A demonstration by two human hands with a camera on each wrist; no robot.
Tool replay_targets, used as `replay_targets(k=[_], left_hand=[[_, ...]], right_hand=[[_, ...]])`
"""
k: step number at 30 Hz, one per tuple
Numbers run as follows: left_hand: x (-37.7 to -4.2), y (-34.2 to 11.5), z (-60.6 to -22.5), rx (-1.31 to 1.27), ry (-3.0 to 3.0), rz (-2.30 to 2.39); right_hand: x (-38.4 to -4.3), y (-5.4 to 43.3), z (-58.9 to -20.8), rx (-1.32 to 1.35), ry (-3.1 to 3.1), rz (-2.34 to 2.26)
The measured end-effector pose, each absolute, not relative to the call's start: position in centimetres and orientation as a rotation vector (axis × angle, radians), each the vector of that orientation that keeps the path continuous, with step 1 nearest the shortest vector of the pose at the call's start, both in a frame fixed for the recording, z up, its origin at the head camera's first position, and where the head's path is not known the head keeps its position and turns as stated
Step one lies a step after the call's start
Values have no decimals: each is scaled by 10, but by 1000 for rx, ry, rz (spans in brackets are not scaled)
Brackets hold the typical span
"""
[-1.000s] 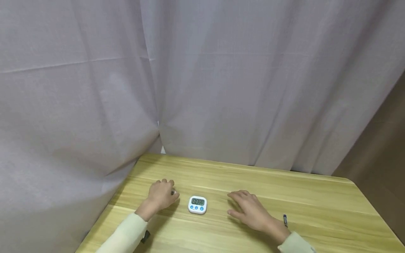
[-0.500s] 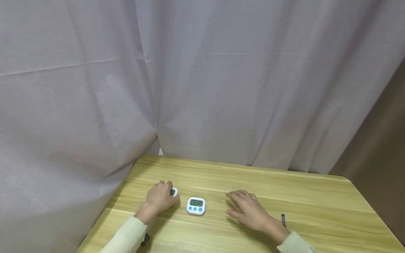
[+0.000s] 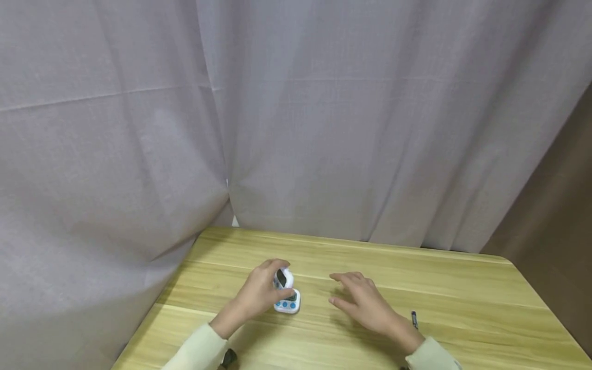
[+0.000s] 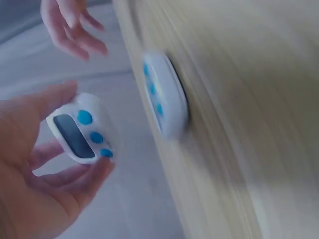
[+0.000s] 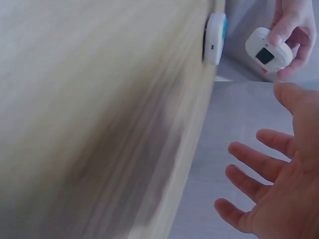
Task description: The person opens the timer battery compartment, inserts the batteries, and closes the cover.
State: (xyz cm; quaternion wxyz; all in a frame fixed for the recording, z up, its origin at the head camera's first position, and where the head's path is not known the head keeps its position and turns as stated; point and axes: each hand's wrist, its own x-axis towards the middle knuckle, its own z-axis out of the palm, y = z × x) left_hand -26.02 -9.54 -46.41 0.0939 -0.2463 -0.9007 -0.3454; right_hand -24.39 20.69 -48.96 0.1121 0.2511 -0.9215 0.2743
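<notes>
My left hand pinches a white digital timer between thumb and fingers, tilted and lifted above the table. It has a dark screen and blue buttons. In the head view this held timer partly overlaps a second white timer, which lies flat on the table just under my left hand. The left wrist view shows a gap between the held timer and the lying timer. To the right, my right hand hovers over the table, fingers spread and holding nothing.
The wooden table runs back to a grey curtain behind and at the left. A small dark pen-like stick lies beside the right wrist. A dark object shows by the left sleeve.
My left hand has picked up the timer on the left and moved right with it, over beside the lying timer. The right hand has barely moved.
</notes>
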Motion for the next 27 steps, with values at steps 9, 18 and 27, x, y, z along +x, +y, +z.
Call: replay_targets(k=[9, 18, 27], left_hand=[[-250, -66, -458, -925, -2444, -1607], [-243, -49, -453, -1047, -2277, -1523], [-245, -39, -451, -1085, -2152, -1712]], right_hand=[[-236, 203, -480, 702, -2642, 1161], [-223, 191, -461, 658, -2481, 1452], [-218, 191, -450, 608, -2419, 1785]])
